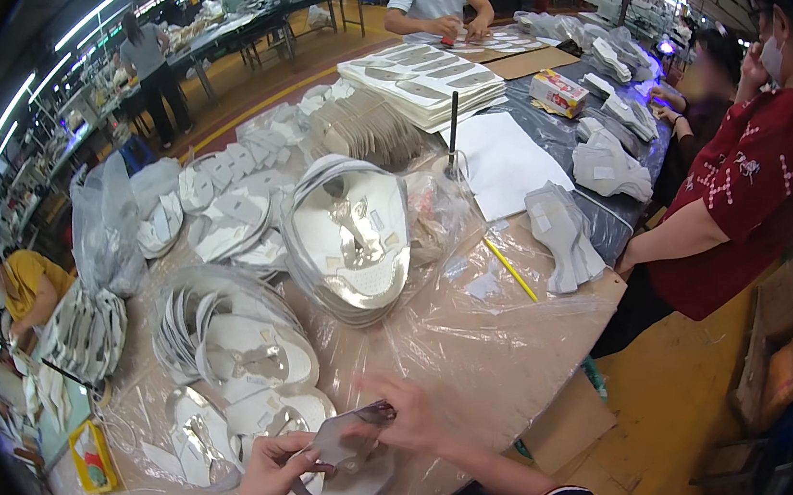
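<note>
In front of me I hold a grey, flat shoe-upper piece, tilted up off the table. My left hand pinches its near left edge between thumb and fingers. My right hand, slightly smeared by motion, grips the far right end, where a dark, shiny bit shows by the fingertips. Just beyond my left hand lie white and grey shoe uppers, overlapping in a nested pile with silvery patches inside. Farther off stands a taller stack of the same uppers.
Plastic film covers the brown table. A yellow pencil-like stick lies near grey cut pieces at right. White sheets are stacked farther back, by an upright dark rod. A person in dark red stands by the right edge.
</note>
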Available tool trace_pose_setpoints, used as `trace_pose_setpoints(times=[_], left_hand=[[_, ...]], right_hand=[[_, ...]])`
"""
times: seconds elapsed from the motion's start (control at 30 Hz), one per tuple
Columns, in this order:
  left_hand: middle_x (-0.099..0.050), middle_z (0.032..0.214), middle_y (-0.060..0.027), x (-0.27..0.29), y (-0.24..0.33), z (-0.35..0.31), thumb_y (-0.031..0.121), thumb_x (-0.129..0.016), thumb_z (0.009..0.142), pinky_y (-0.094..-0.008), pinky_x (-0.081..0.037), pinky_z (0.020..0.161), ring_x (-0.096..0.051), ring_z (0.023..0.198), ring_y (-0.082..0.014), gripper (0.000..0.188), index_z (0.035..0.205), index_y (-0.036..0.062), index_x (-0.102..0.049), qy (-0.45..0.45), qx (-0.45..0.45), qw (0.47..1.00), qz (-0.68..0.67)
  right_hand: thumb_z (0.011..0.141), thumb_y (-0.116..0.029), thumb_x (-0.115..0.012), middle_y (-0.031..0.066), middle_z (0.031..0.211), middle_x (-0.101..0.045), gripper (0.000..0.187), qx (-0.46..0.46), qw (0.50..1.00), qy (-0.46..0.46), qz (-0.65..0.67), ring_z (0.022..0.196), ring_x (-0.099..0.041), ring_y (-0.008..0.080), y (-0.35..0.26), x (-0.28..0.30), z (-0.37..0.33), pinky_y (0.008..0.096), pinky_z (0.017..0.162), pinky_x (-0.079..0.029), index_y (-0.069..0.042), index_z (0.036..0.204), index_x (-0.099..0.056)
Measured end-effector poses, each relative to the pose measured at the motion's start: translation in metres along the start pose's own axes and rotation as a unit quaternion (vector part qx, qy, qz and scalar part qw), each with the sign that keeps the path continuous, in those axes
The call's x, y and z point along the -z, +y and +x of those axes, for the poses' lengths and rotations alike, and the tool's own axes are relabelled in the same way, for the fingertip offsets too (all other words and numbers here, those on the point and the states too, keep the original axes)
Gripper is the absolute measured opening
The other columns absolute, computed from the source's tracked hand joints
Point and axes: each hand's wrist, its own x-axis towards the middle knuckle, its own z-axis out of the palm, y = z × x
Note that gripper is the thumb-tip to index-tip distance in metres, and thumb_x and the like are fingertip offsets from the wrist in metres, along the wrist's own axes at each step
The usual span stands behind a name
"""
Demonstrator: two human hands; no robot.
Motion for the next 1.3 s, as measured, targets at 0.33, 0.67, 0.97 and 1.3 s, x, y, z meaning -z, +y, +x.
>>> trace_pose_setpoints(times=[0.33,0.67,0.97,1.3], left_hand=[[-0.057,0.128,-0.0187,0.031,-0.075,0.046,0.04,-0.065,0.087,-0.0434,-0.042,0.1,-0.055,0.118,-0.0308,0.069,0.131,-0.0104,-0.047,-0.114,-0.037,0.968,-0.222],[-0.048,0.14,-0.0188,0.028,-0.092,0.018,0.025,-0.068,0.088,-0.0331,-0.043,0.102,-0.052,0.123,-0.0233,0.079,0.147,-0.007,-0.026,-0.134,-0.053,0.944,-0.295],[-0.062,0.123,-0.0097,0.039,-0.08,0.001,0.015,-0.049,0.1,-0.0254,-0.051,0.088,-0.061,0.105,-0.0111,0.038,0.133,-0.0045,-0.049,0.047,0.022,0.963,-0.265],[-0.067,0.105,-0.0032,0.042,-0.107,0.01,0.014,-0.052,0.1,-0.0208,-0.05,0.078,-0.06,0.09,-0.0057,0.029,0.124,-0.0016,-0.057,0.119,-0.027,0.953,-0.276]], right_hand=[[0.089,-0.03,-0.071,-0.0018,0.059,-0.053,0.033,-0.244,0.942,-0.104,0.205,0.059,-0.044,0.0026,0.005,0.035,0.035,0.0265,0.052,-0.038,0.002,0.079,-0.067],[0.083,-0.029,-0.074,0.0136,0.06,-0.061,0.027,-0.127,0.966,-0.121,-0.192,0.052,-0.058,0.0212,-0.021,-0.004,0.045,0.034,0.053,-0.045,-0.002,0.086,-0.072],[0.084,-0.018,-0.074,0.0133,0.101,-0.06,0.04,-0.049,0.967,-0.157,-0.196,0.081,-0.065,0.0209,-0.033,-0.054,0.053,0.0314,0.073,-0.053,-0.004,0.121,-0.063],[0.084,-0.018,-0.073,0.0117,0.104,-0.055,0.044,0.017,0.962,-0.194,-0.191,0.076,-0.055,0.0209,-0.011,-0.058,0.019,0.0345,0.069,-0.045,-0.007,0.125,-0.063]])
